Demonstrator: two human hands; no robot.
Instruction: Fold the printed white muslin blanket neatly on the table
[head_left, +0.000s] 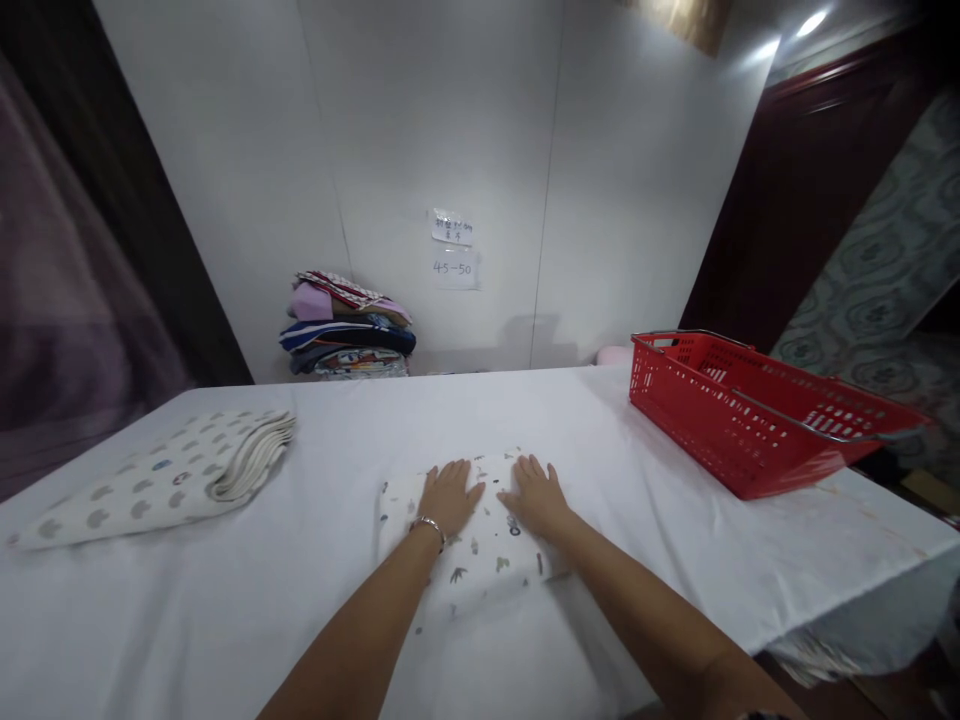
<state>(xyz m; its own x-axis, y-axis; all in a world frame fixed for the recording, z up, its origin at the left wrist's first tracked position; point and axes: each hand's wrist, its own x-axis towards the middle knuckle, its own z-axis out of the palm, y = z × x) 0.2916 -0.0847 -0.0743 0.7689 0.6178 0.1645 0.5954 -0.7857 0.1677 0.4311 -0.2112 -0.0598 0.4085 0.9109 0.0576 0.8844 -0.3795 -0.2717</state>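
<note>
A small folded white cloth with little printed figures [480, 555] lies on the white table [315, 590] in front of me. My left hand [448, 497], with a bracelet on the wrist, rests flat on its far left part, fingers apart. Beside it my right hand [537, 496] presses flat on the far right part of the cloth. Neither hand grips anything.
A stack of folded white patterned cloths [161, 475] lies at the left of the table. A red plastic basket [757, 410] with wire handles stands at the right. A pile of coloured folded clothes [346, 325] sits against the white wall, under two paper notes [453, 248].
</note>
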